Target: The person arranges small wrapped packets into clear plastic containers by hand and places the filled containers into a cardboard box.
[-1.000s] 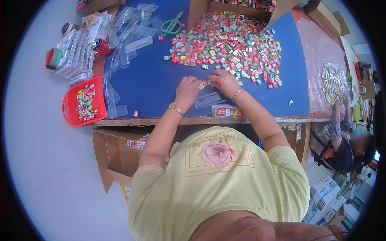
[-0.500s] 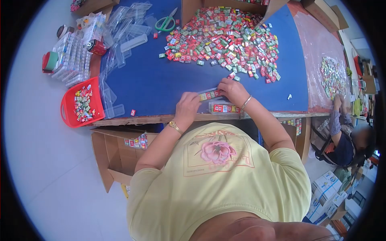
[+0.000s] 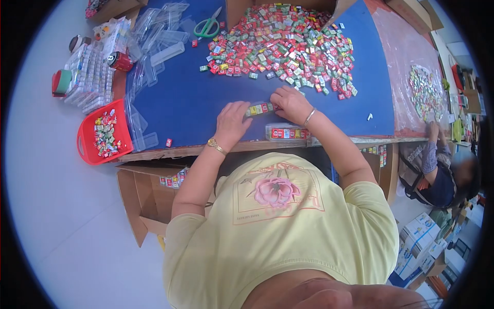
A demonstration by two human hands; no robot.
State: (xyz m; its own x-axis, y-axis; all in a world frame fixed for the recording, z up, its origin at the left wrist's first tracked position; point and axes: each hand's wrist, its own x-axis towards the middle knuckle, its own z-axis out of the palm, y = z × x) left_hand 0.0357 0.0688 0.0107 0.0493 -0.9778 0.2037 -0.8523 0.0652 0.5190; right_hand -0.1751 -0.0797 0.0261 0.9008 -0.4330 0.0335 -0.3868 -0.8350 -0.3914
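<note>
A short row of small printed boxes (image 3: 260, 109), green, yellow and red, lies between my two hands above the blue table top. My left hand (image 3: 232, 123) grips its left end, fingers bent over it. At the other end, the fingers of my right hand (image 3: 292, 105) are closed on the row and hide part of it. Whether a clear tray lies under the row, I cannot tell. Just below my right hand, a clear plastic case (image 3: 288, 133) filled with mostly red little boxes rests near the table edge.
A large heap of little boxes (image 3: 288, 46) spreads in front of an open carton. Green-handled scissors (image 3: 207, 28) and clear plastic cases (image 3: 159, 41) lie at the upper left. A red basket (image 3: 125, 123) holds more pieces. Another person (image 3: 437, 170) works at the right.
Both hands have shifted slightly left and up with the row of small boxes. My left hand's fingers now cover the row's left end. The filled case stays near the edge.
</note>
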